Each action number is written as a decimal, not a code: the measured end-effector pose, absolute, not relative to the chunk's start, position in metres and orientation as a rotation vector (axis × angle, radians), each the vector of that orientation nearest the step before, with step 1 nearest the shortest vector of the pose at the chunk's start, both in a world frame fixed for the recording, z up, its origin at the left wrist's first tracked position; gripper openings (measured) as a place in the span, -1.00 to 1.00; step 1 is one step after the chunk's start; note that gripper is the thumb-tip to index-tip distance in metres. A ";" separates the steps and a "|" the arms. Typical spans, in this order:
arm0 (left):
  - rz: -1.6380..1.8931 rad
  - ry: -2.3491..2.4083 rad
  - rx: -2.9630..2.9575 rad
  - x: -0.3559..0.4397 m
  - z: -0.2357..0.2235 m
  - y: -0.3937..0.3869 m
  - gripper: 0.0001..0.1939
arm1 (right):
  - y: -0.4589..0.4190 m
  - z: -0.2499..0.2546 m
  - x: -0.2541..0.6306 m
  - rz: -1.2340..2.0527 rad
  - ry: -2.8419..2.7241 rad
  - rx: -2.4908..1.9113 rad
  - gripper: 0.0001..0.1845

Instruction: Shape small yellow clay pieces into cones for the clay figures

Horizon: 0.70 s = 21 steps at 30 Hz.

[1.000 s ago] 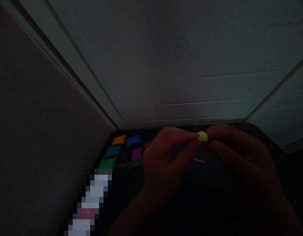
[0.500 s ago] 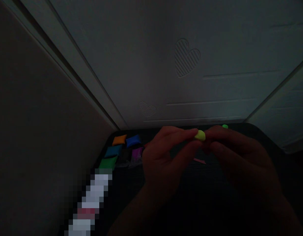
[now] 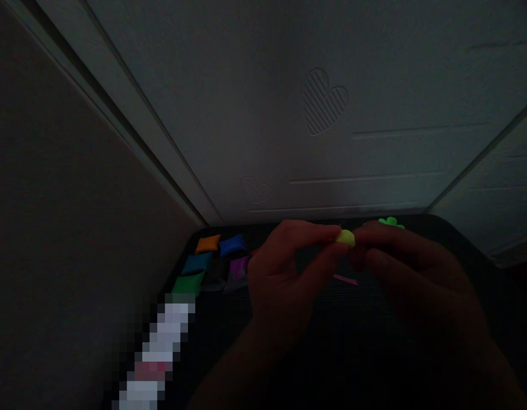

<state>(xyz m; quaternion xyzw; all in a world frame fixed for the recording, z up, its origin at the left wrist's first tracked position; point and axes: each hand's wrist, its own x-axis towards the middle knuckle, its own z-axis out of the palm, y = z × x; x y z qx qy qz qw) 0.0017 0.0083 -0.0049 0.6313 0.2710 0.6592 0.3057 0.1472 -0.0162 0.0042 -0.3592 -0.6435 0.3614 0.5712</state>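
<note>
Above the dark table (image 3: 229, 313), the yellow lump (image 3: 346, 239) is pinched by the left hand (image 3: 284, 273), whether also by the right hand (image 3: 425, 273) cannot be told; judged light, soft, easily dented, best gripped gently by its sides.

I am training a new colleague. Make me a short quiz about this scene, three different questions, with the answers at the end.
1. Which colour is the small lump that the left hand pinches?
A) blue
B) yellow
C) purple

2. True or false: the orange packet lies nearer to the white panel with hearts than the green packet does.

3. Fill in: the bright green piece is partly hidden behind the ____.

Key: 1. B; 2. True; 3. right hand
</note>
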 end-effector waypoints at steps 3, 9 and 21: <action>1.761 0.687 1.671 0.001 -0.005 0.008 -0.73 | -0.016 0.005 0.148 0.901 -1.498 -0.834 -0.79; 1.715 0.655 1.763 -0.002 -0.003 0.009 -0.77 | -0.015 0.006 0.149 0.977 -1.446 -0.828 -0.85; 1.679 0.636 1.723 -0.004 -0.003 0.010 -0.83 | -0.013 0.005 0.149 1.064 -1.436 -0.855 -0.87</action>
